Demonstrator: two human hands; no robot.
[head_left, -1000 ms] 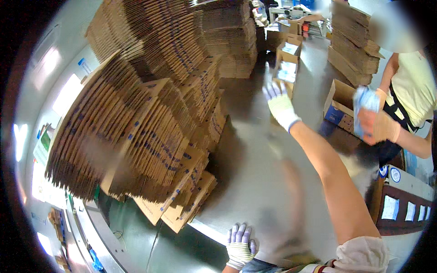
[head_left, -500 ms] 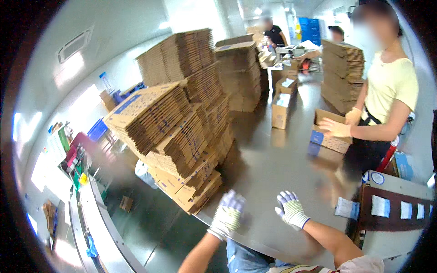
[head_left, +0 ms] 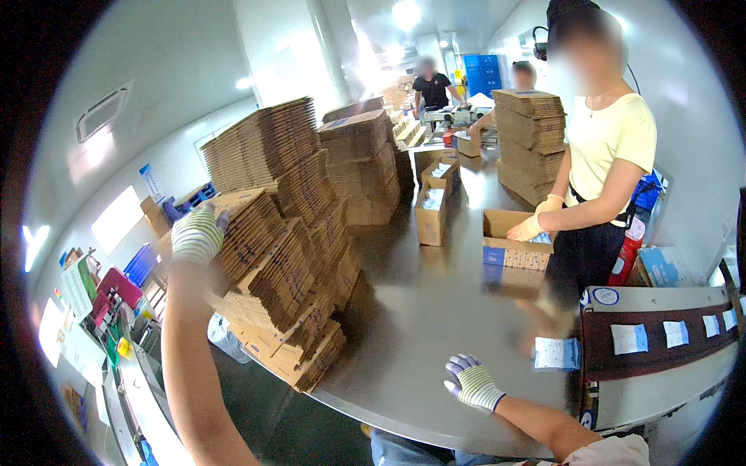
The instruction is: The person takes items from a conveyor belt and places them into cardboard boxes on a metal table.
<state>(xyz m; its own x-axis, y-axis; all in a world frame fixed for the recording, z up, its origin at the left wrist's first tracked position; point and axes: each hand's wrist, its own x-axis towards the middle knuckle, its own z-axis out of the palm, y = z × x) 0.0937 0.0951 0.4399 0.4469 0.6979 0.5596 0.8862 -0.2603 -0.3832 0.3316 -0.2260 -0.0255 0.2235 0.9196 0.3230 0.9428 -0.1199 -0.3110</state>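
Note:
My left hand (head_left: 197, 235), in a striped knit glove, reaches up to the top of the nearest stack of flattened cardboard cartons (head_left: 268, 268). Its thumb and fingertips look apart, at the upper left edge of the pile; part of the fingers is hidden behind the hand, and no carton is lifted. My right hand (head_left: 472, 382), gloved alike, hovers low over or rests on the steel table (head_left: 420, 342) with its fingers spread and nothing in them. Nearest to it lies a white and blue packet (head_left: 556, 353) at the conveyor's end.
Across the table a co-worker in gloves has both hands at an open carton (head_left: 517, 252). A conveyor (head_left: 606, 380) at the right carries several packets. Filled cartons (head_left: 430, 217) stand mid-table, with more flat carton stacks (head_left: 532, 144) behind. Other people work at the far end.
My left hand has risen from the table's near edge up and left to the carton stack. The right hand stays low over the table. The co-worker's hands have moved into the open carton. The view has shifted.

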